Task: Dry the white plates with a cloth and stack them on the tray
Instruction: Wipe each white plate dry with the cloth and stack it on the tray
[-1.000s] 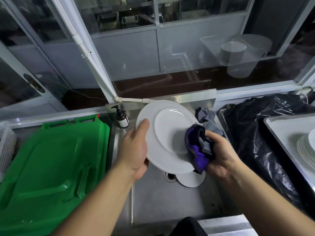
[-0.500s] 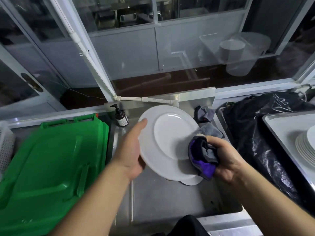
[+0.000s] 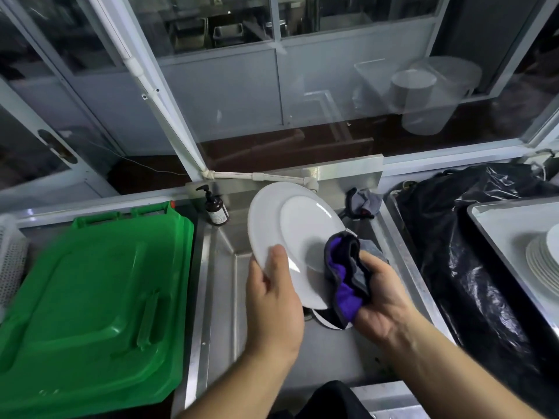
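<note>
Left hand slid down plate rim; right hand grips cloth.

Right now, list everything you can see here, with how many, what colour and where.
plate: one, white, held tilted over the sink
cloth: one, purple and grey, against the plate's lower right edge
sink: one, steel, centre
second plate: one, white, in the sink, mostly hidden
plate stack: one, white, on the tray at right
tray: one, pale, far right
bin lid: one, green, left
soap bottle: one, brown, sink's back left corner
rag: one, grey, sink's back right
bag: one, black, right of sink
left hand: grip on plate rim
right hand: grip on cloth
</note>
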### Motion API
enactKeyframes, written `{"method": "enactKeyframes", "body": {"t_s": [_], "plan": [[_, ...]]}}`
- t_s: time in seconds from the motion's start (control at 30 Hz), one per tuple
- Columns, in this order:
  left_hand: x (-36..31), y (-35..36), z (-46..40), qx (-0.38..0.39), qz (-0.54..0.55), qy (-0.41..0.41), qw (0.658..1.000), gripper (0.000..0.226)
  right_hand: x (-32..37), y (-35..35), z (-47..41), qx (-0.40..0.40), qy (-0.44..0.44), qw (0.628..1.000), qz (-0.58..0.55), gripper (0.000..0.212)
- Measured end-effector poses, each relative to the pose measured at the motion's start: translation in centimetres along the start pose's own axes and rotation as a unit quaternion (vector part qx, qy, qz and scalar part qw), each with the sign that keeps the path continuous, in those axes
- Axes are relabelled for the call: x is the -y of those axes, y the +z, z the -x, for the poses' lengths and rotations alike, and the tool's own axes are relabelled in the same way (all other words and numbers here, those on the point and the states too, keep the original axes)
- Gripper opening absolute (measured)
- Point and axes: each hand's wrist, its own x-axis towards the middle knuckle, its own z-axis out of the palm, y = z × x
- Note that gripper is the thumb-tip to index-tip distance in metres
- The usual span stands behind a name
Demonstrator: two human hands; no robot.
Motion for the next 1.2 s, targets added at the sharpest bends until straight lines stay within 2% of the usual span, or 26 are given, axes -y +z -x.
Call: {"method": "enactKeyframes", "body": {"t_s": [0.1, 0.2, 0.23, 0.3, 0.37, 0.47, 0.53, 0.63, 0.77, 0.87, 0.9, 1.03, 1.1, 1.2], "plan": [[-1.6, -1.2, -2.3, 0.058, 0.055, -0.074, 0.994, 0.027, 2.0, -0.3, 0.1, -0.025, -0.013, 0.998, 0.049, 0.025], [-4.9, -2.4, -4.9, 0.116, 0.025, -0.134, 0.984, 0.047, 3.7, 0.1, 0.6, -0.004, 0.003, 0.995, 0.104, 0.013], [-5.6, -2.6, -5.5, 0.127, 0.007, -0.14, 0.982, 0.042, 4.1, 0.3, 0.7, 0.003, 0.01, 0.993, 0.118, 0.012], [-6.0, -3.0, -6.1, 0.125, -0.023, -0.127, 0.984, 0.025, 4.3, 0.7, 0.8, 0.01, 0.012, 0.992, 0.126, 0.012], [-5.7, -2.8, -5.9, 0.107, -0.025, -0.103, 0.989, 0.02, 4.0, 1.2, 0.8, 0.011, -0.002, 0.994, 0.108, 0.014], [-4.0, -1.2, -4.4, 0.053, -0.016, -0.055, 0.997, 0.018, 2.2, 2.1, 0.4, 0.009, -0.025, 0.999, 0.043, 0.021], [-2.5, 0.0, -2.7, 0.02, -0.032, -0.014, 0.999, 0.026, 0.4, 2.2, 0.1, 0.006, -0.038, 0.999, -0.015, 0.025], [-0.8, 0.7, -0.7, 0.017, -0.034, 0.015, 0.999, 0.025, -0.8, 1.8, 0.0, 0.024, -0.038, 0.998, -0.036, 0.023], [-1.9, -0.7, -2.3, 0.076, 0.057, -0.064, 0.993, 0.032, 1.3, 0.9, 0.0, 0.005, -0.039, 0.999, 0.016, 0.021], [-5.1, -2.4, -5.1, 0.139, 0.039, -0.133, 0.981, 0.055, 2.6, 0.6, 0.2, 0.017, -0.021, 0.997, 0.073, 0.016], [-5.9, -2.9, -5.7, 0.156, 0.018, -0.145, 0.977, 0.055, 2.7, 0.7, 0.2, 0.023, -0.013, 0.996, 0.085, 0.015], [-6.0, -3.3, -6.3, 0.108, -0.027, -0.113, 0.987, 0.028, 2.3, 1.7, 0.0, 0.019, -0.024, 0.996, 0.082, 0.019], [-4.6, -2.2, -5.2, 0.075, -0.019, -0.079, 0.994, 0.029, 1.4, 2.4, -0.3, -0.005, -0.056, 0.997, 0.049, 0.028], [-2.3, -0.2, -2.4, 0.021, -0.005, -0.032, 0.999, 0.032, -0.6, 2.5, -0.5, -0.02, -0.078, 0.997, -0.005, 0.022]]}}
